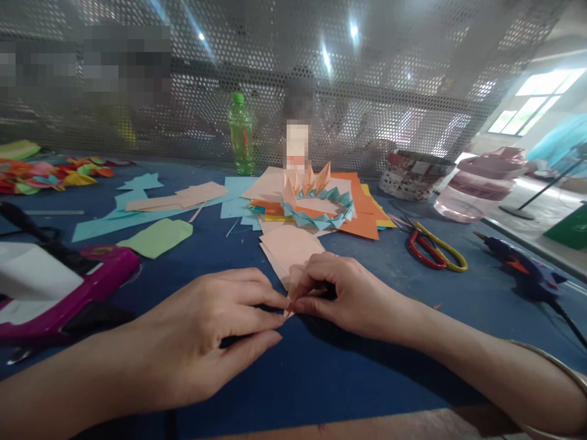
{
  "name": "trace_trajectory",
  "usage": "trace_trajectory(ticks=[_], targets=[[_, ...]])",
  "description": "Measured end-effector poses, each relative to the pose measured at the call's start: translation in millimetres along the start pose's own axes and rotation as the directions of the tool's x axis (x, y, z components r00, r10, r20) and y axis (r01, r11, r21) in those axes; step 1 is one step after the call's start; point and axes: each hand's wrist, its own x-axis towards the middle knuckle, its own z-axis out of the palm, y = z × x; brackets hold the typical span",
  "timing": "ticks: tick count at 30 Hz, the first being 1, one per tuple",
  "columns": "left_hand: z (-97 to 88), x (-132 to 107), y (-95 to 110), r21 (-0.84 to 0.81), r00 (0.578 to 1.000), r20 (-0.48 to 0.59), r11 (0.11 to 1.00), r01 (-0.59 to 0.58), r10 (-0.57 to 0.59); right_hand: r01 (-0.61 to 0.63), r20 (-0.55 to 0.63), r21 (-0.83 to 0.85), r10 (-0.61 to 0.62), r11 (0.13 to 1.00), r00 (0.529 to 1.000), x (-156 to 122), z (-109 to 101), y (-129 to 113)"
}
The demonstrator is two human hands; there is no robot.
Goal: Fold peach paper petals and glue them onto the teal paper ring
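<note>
My left hand (pixel 202 333) and my right hand (pixel 343 293) meet at the front of the table. Their fingertips pinch a small folded peach paper (pixel 290 305), whose narrow tip shows between them. Just beyond my right fingers lie loose peach paper sheets (pixel 287 250), partly under that hand. Farther back stands a paper ring (pixel 317 206) of teal and orange folded points, resting on orange sheets (pixel 362 220).
A magenta paper trimmer (pixel 77 296) lies left, scissors (pixel 433 250) and a blue glue gun (pixel 518 263) right. Teal (pixel 123 211) and green paper (pixel 156 238) lie on the blue table (pixel 321 373). A green bottle (pixel 241 137), pink jar (pixel 481 186) and perforated metal screen (pixel 367 61) stand behind.
</note>
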Motion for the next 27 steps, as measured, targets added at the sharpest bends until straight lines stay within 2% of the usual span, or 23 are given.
trace_trajectory(ticks=[8,13,27], targets=[[0.4,-0.1,-0.4,-0.015,1.0,-0.007,1.0,0.006,-0.006,0.011,0.033,0.024,-0.011,1.0,0.999,4.4,-3.2,2.3],[0.5,0.0,-0.7,-0.019,1.0,0.004,1.0,0.012,-0.011,-0.035,-0.013,-0.042,0.035,0.998,0.999,5.0,-1.2,-1.3],[0.3,0.6,-1.3,-0.041,1.0,0.002,0.999,0.009,-0.009,-0.033,-0.035,-0.087,0.03,0.996,0.999,3.5,1.7,-3.5]])
